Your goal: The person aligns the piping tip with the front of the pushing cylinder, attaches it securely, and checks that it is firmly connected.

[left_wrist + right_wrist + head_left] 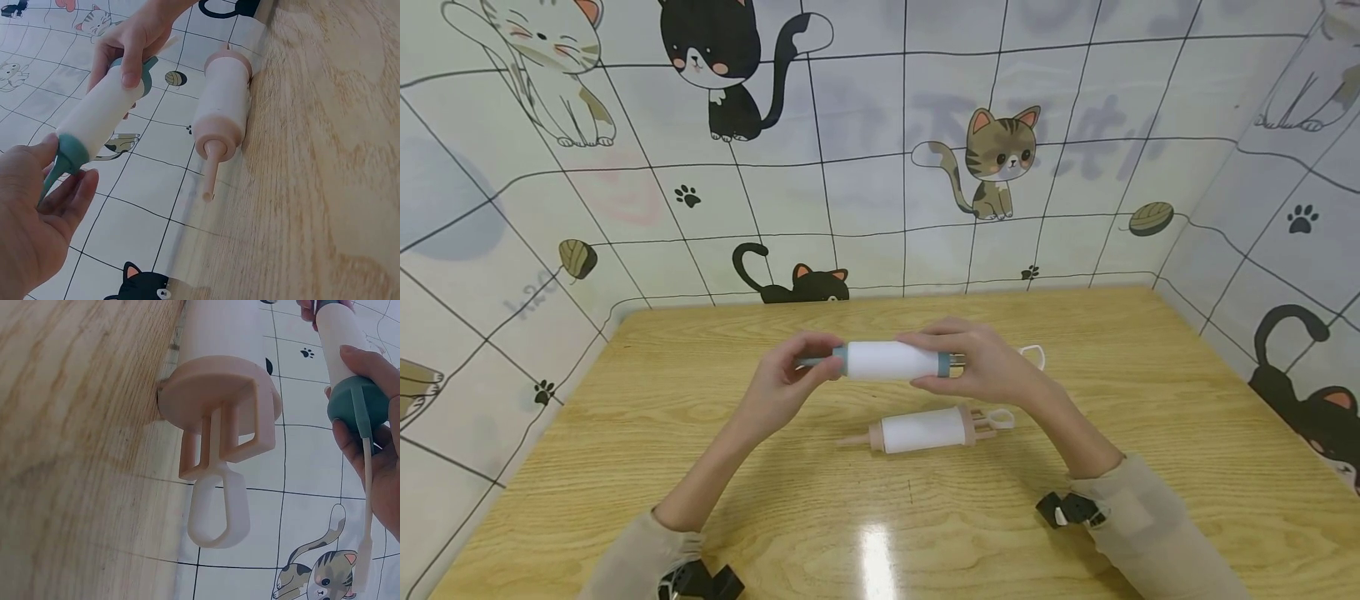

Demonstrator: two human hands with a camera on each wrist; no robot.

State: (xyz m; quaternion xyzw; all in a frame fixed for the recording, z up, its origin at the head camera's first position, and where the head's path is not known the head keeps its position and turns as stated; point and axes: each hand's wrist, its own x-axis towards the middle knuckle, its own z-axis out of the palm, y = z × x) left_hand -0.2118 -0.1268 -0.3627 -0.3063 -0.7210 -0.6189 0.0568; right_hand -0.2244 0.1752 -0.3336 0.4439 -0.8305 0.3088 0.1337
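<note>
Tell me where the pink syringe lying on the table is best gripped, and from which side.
Probably around the white barrel of the pink syringe, coming from above. It lies flat on the table with its length running left-right, so fingers can straddle the round body. The thin nozzle at its left end and the loop handle at its right give poorer purchase.

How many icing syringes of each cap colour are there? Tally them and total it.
Teal-capped syringe, held by left hand and right hand: 1
Pink-capped syringe, lying on the table: 1
Total: 2
</note>
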